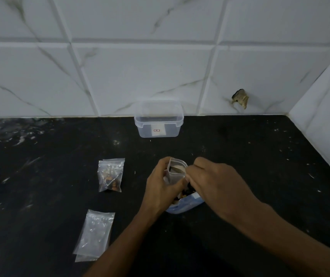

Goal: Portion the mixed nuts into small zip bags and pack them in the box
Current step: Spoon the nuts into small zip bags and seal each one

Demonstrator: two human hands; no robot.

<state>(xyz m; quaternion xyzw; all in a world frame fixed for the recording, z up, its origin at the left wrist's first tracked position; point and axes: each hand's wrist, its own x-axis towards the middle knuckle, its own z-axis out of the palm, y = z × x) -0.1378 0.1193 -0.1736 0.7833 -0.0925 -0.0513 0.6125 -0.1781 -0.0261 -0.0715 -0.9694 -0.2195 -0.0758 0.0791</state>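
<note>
Lying flat at the lower left of the dark bench (pixel 40 196) is a stack of empty zip bags (pixel 94 235). Just beyond it, a filled zip bag (pixel 110 175) of mixed nuts is lying on the bench. Near the centre, the left hand (pixel 160 188) is gripping a small open zip bag (pixel 176 170), its fingers closing around the bag's left side and its thumb pressing the front. The right hand (pixel 216 182) is pinching the bag's right rim, fingers narrow. Below the hands, a container of mixed nuts (pixel 184 202) is sitting on the bench. A clear plastic box (pixel 159 121) is standing open against the tiled wall (pixel 160 66).
</note>
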